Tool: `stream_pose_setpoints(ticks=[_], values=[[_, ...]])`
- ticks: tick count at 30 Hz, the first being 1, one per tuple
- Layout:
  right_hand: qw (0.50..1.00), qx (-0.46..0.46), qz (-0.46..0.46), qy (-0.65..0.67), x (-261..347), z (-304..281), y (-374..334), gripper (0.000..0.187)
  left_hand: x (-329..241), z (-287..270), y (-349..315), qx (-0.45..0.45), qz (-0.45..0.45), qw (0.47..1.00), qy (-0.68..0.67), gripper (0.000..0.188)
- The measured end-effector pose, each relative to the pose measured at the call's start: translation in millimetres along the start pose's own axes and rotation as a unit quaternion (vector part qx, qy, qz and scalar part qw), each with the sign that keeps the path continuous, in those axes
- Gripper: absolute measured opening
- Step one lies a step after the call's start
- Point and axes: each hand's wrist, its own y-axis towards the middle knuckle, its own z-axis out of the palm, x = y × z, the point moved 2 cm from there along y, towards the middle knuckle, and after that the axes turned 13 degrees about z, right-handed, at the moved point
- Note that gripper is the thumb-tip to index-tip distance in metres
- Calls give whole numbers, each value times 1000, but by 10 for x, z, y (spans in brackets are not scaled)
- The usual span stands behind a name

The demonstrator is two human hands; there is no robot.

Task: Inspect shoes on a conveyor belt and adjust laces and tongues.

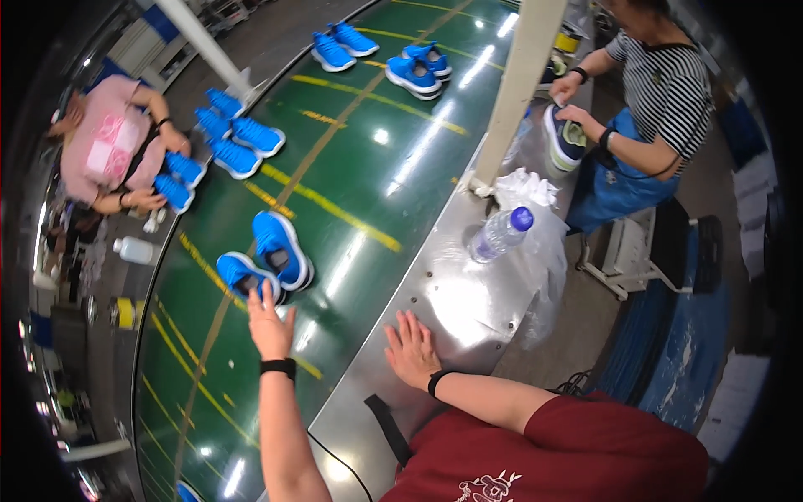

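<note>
My left hand (270,326) reaches out over the green conveyor belt with its fingers stretched and the thumb apart. Its fingertips overlap the near end of a blue sneaker (238,269); whether they touch it I cannot tell. Leaning close against that shoe is a second blue sneaker (278,243) with a dark inside and a white sole edge. My right hand (411,351) lies flat on the metal side table (443,322), fingers spread, holding nothing. Both my wrists carry black bands.
A clear bottle with a purple cap (498,236) and a plastic bag (545,289) are on the metal table beside a pale post (517,92). Several more blue sneakers (258,136) sit farther up the belt (335,167). Two co-workers handle shoes, one at each side.
</note>
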Motion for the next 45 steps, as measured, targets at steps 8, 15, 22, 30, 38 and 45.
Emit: stream_pose_setpoints(ticks=[8, 15, 22, 30, 38, 45], values=[[999, -38, 20, -15, -55, 30, -27, 55, -779, -86, -2507, 8, -150, 972, -179, 66], [999, -43, 2, 23, 41, 116, -45, 56, -1290, -154, -4554, 68, -370, 918, -129, 71], [998, -37, -14, 44, -57, 77, -92, 55, -1339, 552, -5077, 183, -295, 917, 196, 83], [993, -15, -55, 100, -93, 54, -138, 54, -1288, 547, -5067, 228, -354, 903, 83, 92], [981, -28, -115, 157, -18, 6, -358, 56, -1375, 460, -5062, 127, -380, 912, 93, 93], [963, 132, -221, 83, 411, 395, -1751, 63, -1518, 106, -4760, 121, -407, 899, -109, 79]])
